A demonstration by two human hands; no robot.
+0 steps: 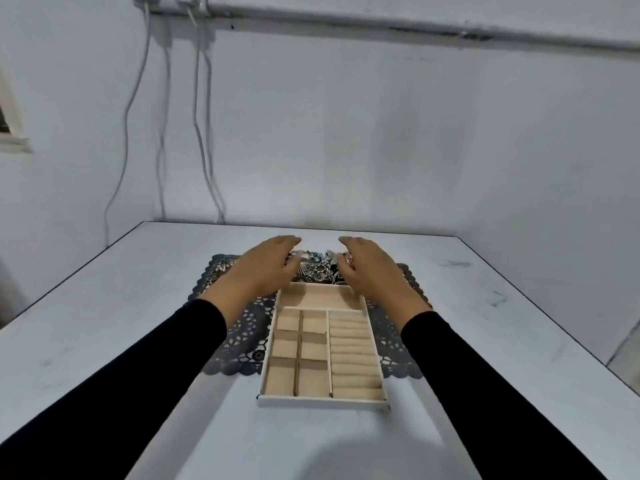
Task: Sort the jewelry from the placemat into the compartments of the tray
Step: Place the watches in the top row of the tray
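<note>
A beige tray [322,402] with several compartments and a ribbed ring section on its right lies on a dark lace placemat [242,341]. Behind the tray's far end sits a heap of silver jewelry [317,268] on the placemat. My left hand [263,268] hovers at the left of the heap, my right hand [370,271] at its right, both with fingers loosely curved inward. Whether the fingertips touch the jewelry is unclear. The tray's compartments hold nothing that I can see.
The white table [121,323] runs to a wall at the back, with its right edge [540,306] near another wall. Cables [201,133] hang down the back wall at left.
</note>
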